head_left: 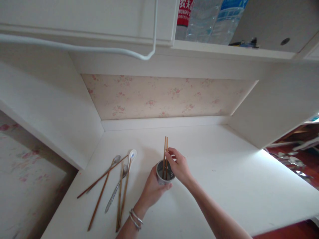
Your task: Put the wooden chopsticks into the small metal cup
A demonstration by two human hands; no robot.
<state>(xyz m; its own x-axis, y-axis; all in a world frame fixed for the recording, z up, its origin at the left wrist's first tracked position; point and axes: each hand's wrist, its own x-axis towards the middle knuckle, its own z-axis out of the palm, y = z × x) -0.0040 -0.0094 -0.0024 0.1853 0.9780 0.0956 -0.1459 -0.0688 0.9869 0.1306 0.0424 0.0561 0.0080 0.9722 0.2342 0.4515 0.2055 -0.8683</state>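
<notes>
A small grey metal cup (pixel 164 174) stands on the white desk (pixel 224 186). My left hand (pixel 152 189) is wrapped round the cup from the near side. My right hand (pixel 178 167) pinches a pair of brown chopsticks (pixel 165 149) that stand upright with their lower ends inside the cup. To the left on the desk lie several loose chopsticks (pixel 104 186), two metal spoons (pixel 116 192) and a white ceramic spoon (pixel 132 154).
White side panels close in the desk on the left and right, with a flowered back panel (pixel 161 98) behind. A shelf overhead carries water bottles (pixel 206 20). A white cable (pixel 82 48) hangs under the shelf. More cutlery lies at the far right on a dark surface (pixel 294 162).
</notes>
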